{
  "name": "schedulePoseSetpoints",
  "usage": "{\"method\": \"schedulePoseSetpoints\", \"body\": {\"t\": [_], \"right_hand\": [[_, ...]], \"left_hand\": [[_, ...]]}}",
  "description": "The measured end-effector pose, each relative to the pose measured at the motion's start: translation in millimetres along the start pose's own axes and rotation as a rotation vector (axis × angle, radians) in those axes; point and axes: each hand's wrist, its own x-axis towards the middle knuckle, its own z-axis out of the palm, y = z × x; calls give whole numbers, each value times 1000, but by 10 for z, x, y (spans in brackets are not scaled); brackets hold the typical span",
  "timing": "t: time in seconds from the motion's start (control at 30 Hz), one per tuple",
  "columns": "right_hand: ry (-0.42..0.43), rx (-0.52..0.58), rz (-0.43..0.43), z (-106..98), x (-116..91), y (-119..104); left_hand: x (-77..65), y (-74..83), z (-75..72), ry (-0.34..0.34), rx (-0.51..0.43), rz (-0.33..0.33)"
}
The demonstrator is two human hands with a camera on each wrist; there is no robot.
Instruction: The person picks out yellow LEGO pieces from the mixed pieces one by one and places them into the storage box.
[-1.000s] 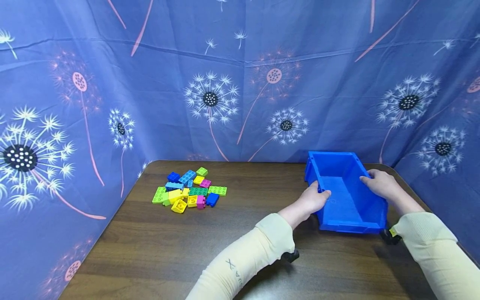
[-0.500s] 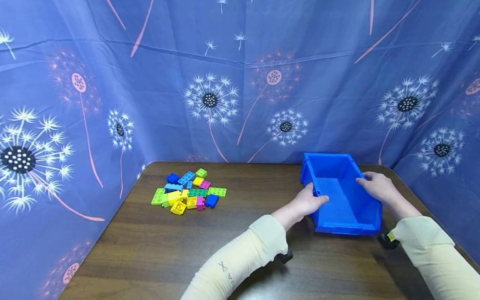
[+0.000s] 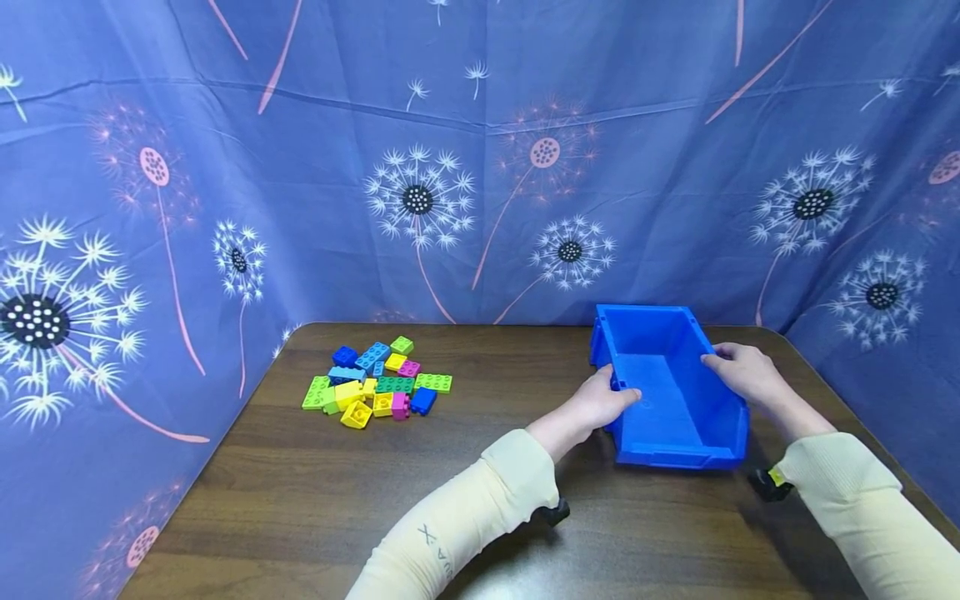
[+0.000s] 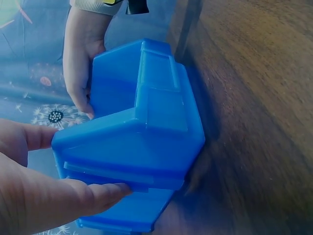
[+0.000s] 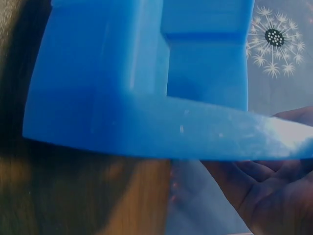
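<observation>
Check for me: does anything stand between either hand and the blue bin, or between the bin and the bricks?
Nothing separates the hands from it: the left hand and right hand grip the side walls of the blue bin. Toward the bricks, only the left hand itself intervenes.

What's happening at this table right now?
A person's left hand and right hand grip opposite sides of a blue bin, over the right part of the table. Whether the bin touches the tabletop is hard to tell. Colorful toy bricks lie loose on the table's left part, apart from the bin, and neither hand is touching them.
</observation>
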Motion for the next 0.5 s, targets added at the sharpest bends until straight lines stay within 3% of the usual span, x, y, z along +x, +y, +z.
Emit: {"method": "schedulePoseSetpoints", "body": {"t": [0.5], "right_hand": [[-115,162,-3,84,-45,-104]], "left_hand": [[-54,-116,-229,-38,9,24]]}}
